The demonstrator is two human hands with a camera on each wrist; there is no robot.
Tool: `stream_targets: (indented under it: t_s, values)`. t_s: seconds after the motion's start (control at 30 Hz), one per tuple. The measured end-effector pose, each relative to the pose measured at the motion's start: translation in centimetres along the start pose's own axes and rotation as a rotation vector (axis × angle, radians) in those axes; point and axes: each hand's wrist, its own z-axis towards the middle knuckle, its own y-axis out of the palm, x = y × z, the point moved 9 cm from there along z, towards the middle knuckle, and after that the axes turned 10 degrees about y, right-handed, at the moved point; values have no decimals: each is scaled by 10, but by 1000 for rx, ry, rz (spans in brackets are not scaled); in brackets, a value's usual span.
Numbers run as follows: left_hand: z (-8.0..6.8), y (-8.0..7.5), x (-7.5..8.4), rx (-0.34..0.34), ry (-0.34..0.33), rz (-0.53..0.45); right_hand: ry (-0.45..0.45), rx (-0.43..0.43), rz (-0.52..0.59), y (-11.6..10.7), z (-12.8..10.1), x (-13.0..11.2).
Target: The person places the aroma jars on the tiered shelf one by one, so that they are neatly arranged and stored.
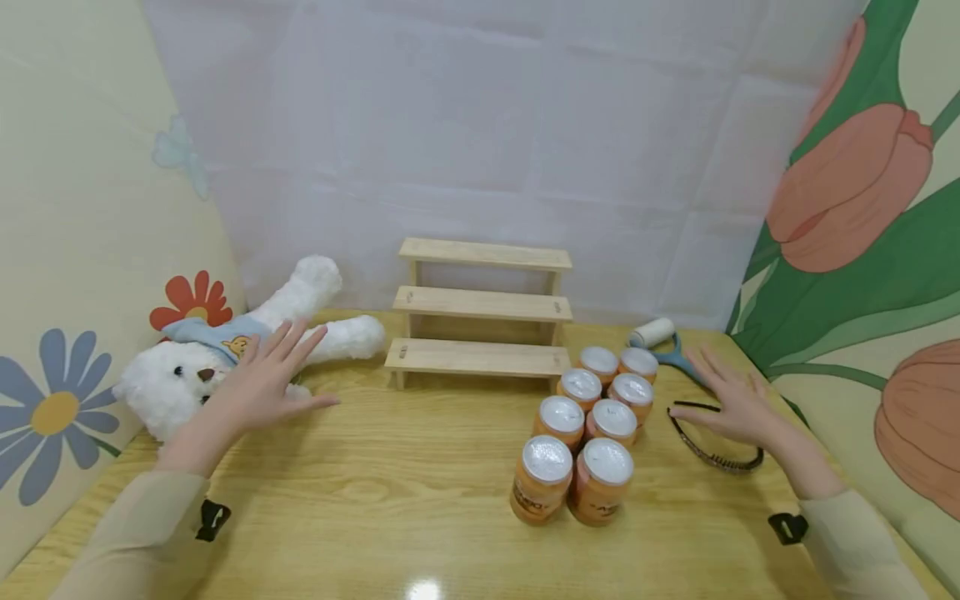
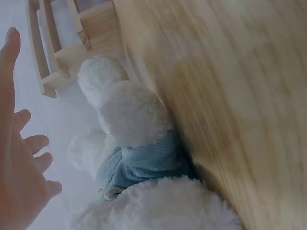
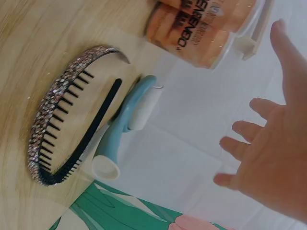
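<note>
**Both hands open, nothing picked up**

Left hand (image 1: 262, 383), fingers spread, hovers over the plush bear (image 1: 176, 375) at the tabletop's (image 1: 390, 492) left edge. Right hand (image 1: 731, 400), equally empty, hovers above the headband (image 1: 712, 450) near the right edge. A first grasp seems pending.

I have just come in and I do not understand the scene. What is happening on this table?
A person holds both hands open above a wooden table, gripping nothing. The left hand hovers by a white plush bear. The right hand hovers over a black headband, near a lint roller. Eight orange jars stand grouped before an empty three-step wooden shelf.
</note>
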Motion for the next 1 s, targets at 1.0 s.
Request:
stream_targets:
  t_s: [1.0]
  values:
    - [67, 41, -8, 59, -70, -490, -373, 71, 259, 16, -43, -115]
